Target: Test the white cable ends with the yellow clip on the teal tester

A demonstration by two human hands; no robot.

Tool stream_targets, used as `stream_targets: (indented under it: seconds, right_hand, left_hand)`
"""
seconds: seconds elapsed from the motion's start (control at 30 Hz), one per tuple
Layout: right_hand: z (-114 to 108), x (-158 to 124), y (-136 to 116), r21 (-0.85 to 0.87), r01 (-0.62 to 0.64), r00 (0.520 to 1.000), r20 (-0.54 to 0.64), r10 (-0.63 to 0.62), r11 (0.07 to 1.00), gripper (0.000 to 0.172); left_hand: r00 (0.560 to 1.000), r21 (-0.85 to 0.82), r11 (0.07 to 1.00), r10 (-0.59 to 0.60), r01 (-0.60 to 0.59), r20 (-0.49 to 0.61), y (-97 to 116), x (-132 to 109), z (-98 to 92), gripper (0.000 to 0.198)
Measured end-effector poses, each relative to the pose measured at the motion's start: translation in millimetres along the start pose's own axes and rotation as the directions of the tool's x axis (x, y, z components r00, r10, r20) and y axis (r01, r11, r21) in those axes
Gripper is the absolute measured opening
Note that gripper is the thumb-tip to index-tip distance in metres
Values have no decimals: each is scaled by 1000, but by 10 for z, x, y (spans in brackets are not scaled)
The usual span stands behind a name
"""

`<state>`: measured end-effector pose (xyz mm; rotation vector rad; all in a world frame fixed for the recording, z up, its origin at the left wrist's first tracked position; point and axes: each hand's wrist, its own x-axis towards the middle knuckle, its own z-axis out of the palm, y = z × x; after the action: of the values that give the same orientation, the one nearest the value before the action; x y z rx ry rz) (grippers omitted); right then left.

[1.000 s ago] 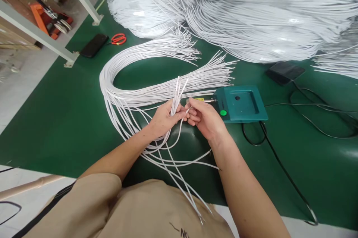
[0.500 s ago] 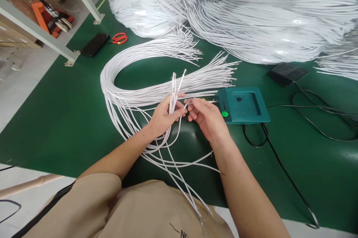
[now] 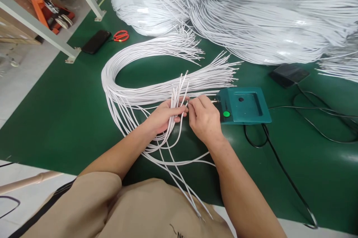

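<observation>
My left hand (image 3: 163,118) is closed around a small bunch of white cables (image 3: 173,100), whose ends stick up past the thumb. One cable of the bunch leans right, and its tip meets the pinched fingers of my right hand (image 3: 205,118). The back of that hand hides most of what its fingertips grip. Just right of it stands a teal bench machine (image 3: 264,107) with a lit green button (image 3: 226,113) and a short metal shaft pointing toward my hand. Several loose cable ends trail down over my lap.
A curved bundle of white cables (image 3: 110,77) lies on the green table (image 3: 56,118) behind my hands. Large heaps of cable (image 3: 265,18) cover the back. Red-handled scissors (image 3: 121,35), a black phone-like object (image 3: 96,42), a black box (image 3: 289,75) and black cords (image 3: 285,171) lie around.
My right hand has rolled over, back now upward, with its fingers curled in at the cable tip. The cable ends in my left hand have fanned out slightly.
</observation>
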<state>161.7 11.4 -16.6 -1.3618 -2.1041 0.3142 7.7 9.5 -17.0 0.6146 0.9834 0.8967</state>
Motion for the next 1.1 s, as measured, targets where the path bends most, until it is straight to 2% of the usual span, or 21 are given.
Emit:
stream_targets:
  seconds: [0.07,0.2,0.33,0.47,0.73,0.87,0.93,1.0,1.07,1.1]
  right_hand:
    - [-55,33,55,-201,97,995,34,-92,975,25]
    - [-177,126,184,-420,72,997,51,-56,905,23]
    - [-248,177,261,-413,81,987,159,-16,907,19]
    - [-287,178,295,-382,103,979,202,-25,918,17]
    - [-283,192,312,-447,108,988,148,-45,888,20]
    - [-297,170,297,-435,112,985,167,-42,894,17]
    - [-316,133,305,-445,67,995,91,-30,893,20]
    - [-329,87,336,-484,-59,997,-69,29,873,30]
    - [-329,46,387,-509,-195,975,-196,108,839,39]
    - [-325,31,416,-513,-235,966,-217,140,826,42]
  left_hand:
    - [999,68,997,42,-40,-24,-7,37,-10,47]
    - [987,272,953,154,-137,-43,-58,124,-52,49]
    - [977,383,907,210,-178,-43,-111,197,-87,49]
    - [972,446,872,234,-203,-16,-136,233,-89,49]
    - [967,616,771,247,-161,-57,-124,243,-49,50]
    - [972,643,754,225,-133,-63,-91,218,-24,52]
    - [974,639,759,216,-124,-68,-81,205,-21,52]
    - [976,629,768,210,-123,-65,-80,199,-29,52]
    - [977,612,780,207,-130,-55,-84,199,-44,51]
    - [977,601,788,206,-133,-53,-85,199,-54,51]
